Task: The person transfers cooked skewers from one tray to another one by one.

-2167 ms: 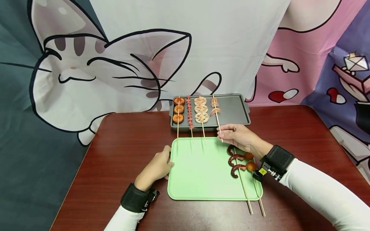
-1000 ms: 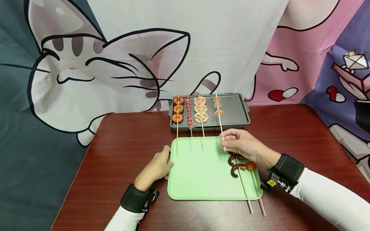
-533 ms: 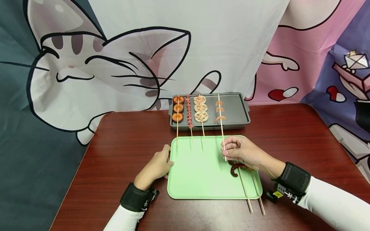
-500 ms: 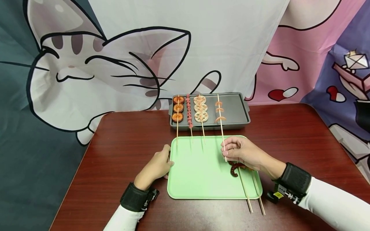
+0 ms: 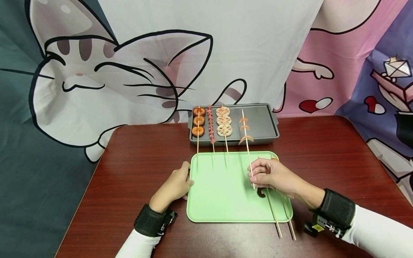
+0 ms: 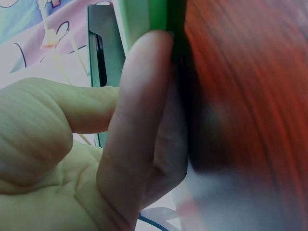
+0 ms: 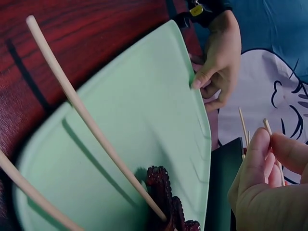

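My right hand (image 5: 269, 176) pinches the stick of a skewer with pale orange, crescent-shaped pieces (image 5: 245, 127); its food end overlaps the grey baking pan (image 5: 262, 123) in the head view. Below the hand is a light green tray (image 5: 222, 200). My left hand (image 5: 174, 184) grips the tray's left rim, thumb over the edge; the left wrist view shows its fingers (image 6: 139, 96) at the rim. A dark red octopus-tentacle skewer (image 7: 161, 192) lies on the tray, partly hidden by my right hand in the head view. Another skewer's stick (image 5: 287, 211) lies beside it.
In the pan's left half lie a skewer of round brown-orange slices (image 5: 198, 131), a pink skewer (image 5: 211, 125) and a lotus-root skewer (image 5: 224, 130), sticks jutting toward me. Pan and tray stand on a dark red wooden table (image 5: 145, 154). Behind hangs a cartoon-printed cloth (image 5: 258, 43).
My right hand has drawn the crescent-piece skewer toward me and slightly right, from the pan to above the green tray, covering more of the tentacle skewer. The left hand stays at the rim.
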`<state>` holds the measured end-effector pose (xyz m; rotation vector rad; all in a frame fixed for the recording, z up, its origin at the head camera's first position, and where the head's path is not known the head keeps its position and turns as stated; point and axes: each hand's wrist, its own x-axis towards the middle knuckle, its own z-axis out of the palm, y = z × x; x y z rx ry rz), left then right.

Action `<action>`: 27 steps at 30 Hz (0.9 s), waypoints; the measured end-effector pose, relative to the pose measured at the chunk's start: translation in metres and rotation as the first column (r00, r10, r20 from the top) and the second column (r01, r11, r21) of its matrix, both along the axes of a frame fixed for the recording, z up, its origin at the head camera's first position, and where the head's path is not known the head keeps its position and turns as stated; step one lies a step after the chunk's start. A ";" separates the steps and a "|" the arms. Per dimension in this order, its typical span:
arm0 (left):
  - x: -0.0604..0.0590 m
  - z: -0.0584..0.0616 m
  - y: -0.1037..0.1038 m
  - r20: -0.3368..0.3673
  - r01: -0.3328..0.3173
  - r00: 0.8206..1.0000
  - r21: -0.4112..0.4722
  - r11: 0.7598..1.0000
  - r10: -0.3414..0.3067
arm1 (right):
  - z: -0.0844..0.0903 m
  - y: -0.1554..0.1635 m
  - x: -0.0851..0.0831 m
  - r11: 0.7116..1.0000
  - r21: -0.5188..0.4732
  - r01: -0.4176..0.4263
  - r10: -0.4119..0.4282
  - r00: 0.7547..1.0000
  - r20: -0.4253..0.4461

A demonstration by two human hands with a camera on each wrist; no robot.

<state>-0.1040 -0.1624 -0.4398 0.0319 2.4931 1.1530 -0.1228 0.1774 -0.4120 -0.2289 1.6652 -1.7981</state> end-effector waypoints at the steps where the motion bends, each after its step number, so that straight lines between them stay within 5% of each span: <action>1: 0.000 0.000 0.000 -0.001 0.000 1.000 0.000 1.000 0.000 | 0.000 0.001 0.001 1.000 0.001 -0.001 0.001 1.000 -0.003; 27: -0.001 -0.003 -0.001 -0.021 0.010 1.000 -0.009 1.000 -0.010 | -0.002 0.010 0.036 0.999 0.020 -0.031 0.031 0.999 -0.016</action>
